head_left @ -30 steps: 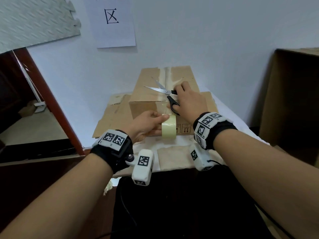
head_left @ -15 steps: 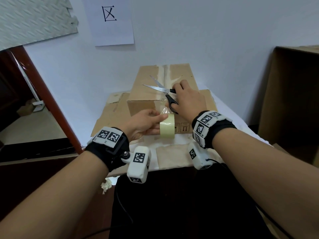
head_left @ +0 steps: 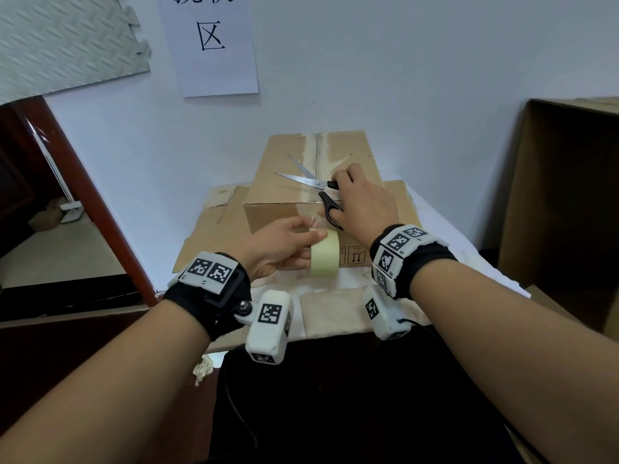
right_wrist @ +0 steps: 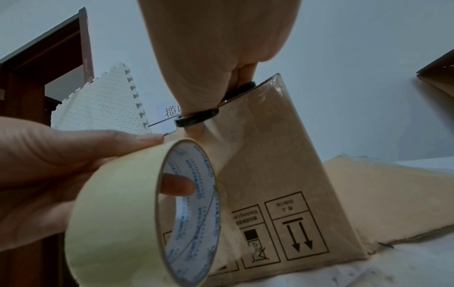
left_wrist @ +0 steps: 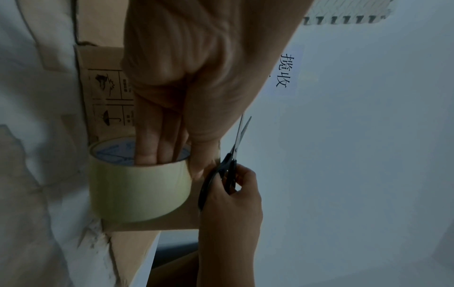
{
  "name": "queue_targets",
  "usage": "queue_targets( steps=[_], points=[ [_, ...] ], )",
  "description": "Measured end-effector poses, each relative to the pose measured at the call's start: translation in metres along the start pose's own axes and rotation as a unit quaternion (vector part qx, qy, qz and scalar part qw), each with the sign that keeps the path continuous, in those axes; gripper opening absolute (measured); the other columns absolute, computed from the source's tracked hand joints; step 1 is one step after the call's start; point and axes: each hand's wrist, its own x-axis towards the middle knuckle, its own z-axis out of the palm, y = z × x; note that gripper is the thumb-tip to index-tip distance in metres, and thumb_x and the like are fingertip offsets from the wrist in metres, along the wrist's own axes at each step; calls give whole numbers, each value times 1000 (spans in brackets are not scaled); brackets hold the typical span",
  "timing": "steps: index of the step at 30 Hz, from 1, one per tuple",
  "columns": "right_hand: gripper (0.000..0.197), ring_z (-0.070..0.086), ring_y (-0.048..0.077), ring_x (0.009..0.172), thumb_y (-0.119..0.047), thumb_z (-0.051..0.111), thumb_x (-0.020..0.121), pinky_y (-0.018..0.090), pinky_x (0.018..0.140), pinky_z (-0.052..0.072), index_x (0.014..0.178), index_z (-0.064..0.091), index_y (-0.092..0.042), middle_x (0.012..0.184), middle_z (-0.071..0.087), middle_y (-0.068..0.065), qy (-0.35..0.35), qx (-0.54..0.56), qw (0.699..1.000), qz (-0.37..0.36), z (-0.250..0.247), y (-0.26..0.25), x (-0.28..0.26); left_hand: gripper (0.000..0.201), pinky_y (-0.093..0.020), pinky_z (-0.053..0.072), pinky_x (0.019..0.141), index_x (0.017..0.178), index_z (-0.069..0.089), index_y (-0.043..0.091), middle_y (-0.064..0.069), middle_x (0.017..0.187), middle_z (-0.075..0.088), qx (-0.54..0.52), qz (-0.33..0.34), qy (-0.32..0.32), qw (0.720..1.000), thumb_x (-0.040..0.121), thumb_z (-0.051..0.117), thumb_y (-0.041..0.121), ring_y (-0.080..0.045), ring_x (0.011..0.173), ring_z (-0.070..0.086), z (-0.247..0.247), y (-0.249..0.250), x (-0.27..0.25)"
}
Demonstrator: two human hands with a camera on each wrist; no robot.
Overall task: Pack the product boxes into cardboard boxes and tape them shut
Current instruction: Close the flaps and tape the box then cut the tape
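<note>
Scissors [head_left: 315,192], steel-bladed and black-handled, are being gripped by the right hand [head_left: 365,202] atop the closed brown cardboard box [head_left: 288,182], blades apart, pointing left. Just below, the pale yellow tape roll [head_left: 324,252] is being clamped by left hand [head_left: 278,246] fingers [left_wrist: 147,147] through its core, against the box's front.

Bare forearms, black wristbands [head_left: 214,296] with white tag-marked camera modules [head_left: 269,324].
</note>
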Motion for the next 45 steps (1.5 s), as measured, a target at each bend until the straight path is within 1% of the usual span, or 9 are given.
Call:
queue_targets(
  steps=[6, 10, 22, 27, 31, 35, 38, 42, 45],
  points=[
    [39, 59, 30, 80, -42, 53, 89, 32, 57, 34, 116, 48, -14, 120, 45, 3, 0, -2, 1000, 2, 0, 0, 1, 34, -26, 55, 71, 121, 56, 15, -5, 104, 66, -7, -31, -27, 999, 89, 65, 23, -17, 82, 62, -4, 0, 2],
    [42, 59, 29, 79, -44, 54, 88, 31, 57, 32, 116, 48, -14, 120, 45, 3, 0, -3, 1000, 1, 1, 1, 2, 33, -23, 56, 65, 122, 56, 18, -4, 101, 66, -21, -32, -30, 999, 89, 63, 22, -13, 73, 64, -5, -3, 3],
    [39, 59, 30, 76, -42, 54, 89, 31, 55, 33, 115, 49, -13, 119, 46, 4, 3, -1, 1000, -1, -1, 0, 0, 28, -25, 57, 67, 116, 56, 20, -3, 98, 66, -11, -25, -27, 999, 89, 65, 21, -13, 70, 66, -7, -3, 8],
    [41, 59, 28, 77, -44, 54, 88, 31, 56, 33, 116, 49, -14, 119, 46, 3, 5, -8, 1000, -5, 1, 1, 1, 8, -19, 55, 52, 95, 58, 20, -1, 85, 67, 9, -38, -26, 999, 90, 63, 21, -8, 58, 64, -7, -6, 9],
    [40, 60, 28, 79, -41, 54, 88, 31, 56, 33, 118, 48, -14, 121, 45, 3, 1, -8, 1000, -3, 1, 1, 1, 10, -18, 54, 51, 101, 59, 21, 0, 86, 66, 5, -32, -31, 999, 92, 61, 19, -6, 56, 63, -5, -9, 11],
    [38, 59, 28, 76, -39, 55, 88, 30, 55, 32, 116, 49, -13, 120, 46, 3, 8, 1, 1000, -4, 1, 0, 2, 22, -18, 54, 52, 113, 63, 21, 3, 85, 65, -3, -23, -29, 999, 92, 61, 18, -8, 60, 58, -5, -9, 13],
    [37, 58, 28, 75, -38, 54, 89, 30, 55, 31, 115, 50, -13, 119, 47, 3, 10, 8, 1000, -7, 2, 0, 2, 28, -23, 53, 64, 118, 63, 14, -1, 91, 64, -38, -28, -23, 999, 90, 60, 14, -12, 72, 57, -4, -11, 18],
    [37, 58, 26, 78, -38, 55, 88, 29, 55, 31, 115, 49, -14, 118, 45, 2, 14, 14, 1000, -8, 1, 2, 2, 21, -24, 56, 68, 110, 64, 8, -4, 87, 70, -104, -25, -7, 994, 91, 56, 8, -13, 73, 66, 3, -12, 21],
    [37, 58, 24, 82, -40, 56, 88, 29, 57, 33, 115, 49, -16, 118, 45, 0, 17, 22, 1000, -7, 0, 3, 2, 22, -26, 56, 67, 107, 67, 7, -5, 85, 72, -116, -15, 7, 993, 91, 61, 20, -14, 72, 67, 6, -14, 23]
  ],
)
